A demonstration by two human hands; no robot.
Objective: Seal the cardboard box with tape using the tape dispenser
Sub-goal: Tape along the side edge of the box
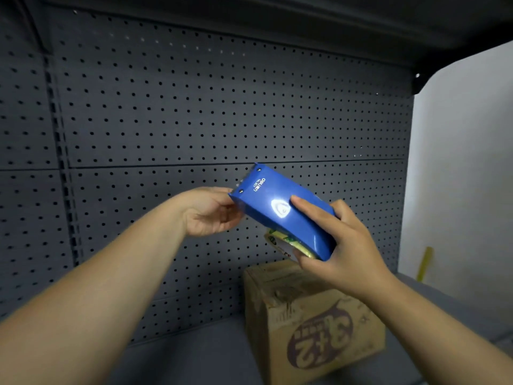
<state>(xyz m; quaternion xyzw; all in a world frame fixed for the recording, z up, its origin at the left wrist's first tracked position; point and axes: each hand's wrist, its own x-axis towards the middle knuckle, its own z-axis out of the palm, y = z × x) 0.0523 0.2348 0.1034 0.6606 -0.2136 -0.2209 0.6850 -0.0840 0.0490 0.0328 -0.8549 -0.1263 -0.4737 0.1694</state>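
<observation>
Blue tape dispenser (280,209) aloft over the cardboard box (311,320), right hand (341,245) gripping it, left hand (211,212) pinching its toothed end.

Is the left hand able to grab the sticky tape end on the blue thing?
Probably yes. The left hand is already at the toothed end of the blue tape dispenser, with nothing between them. The tape end itself is hidden.

Right hand (344,245) grips blue tape dispenser (280,209) above cardboard box (311,323); left hand (208,212) at its front.
</observation>
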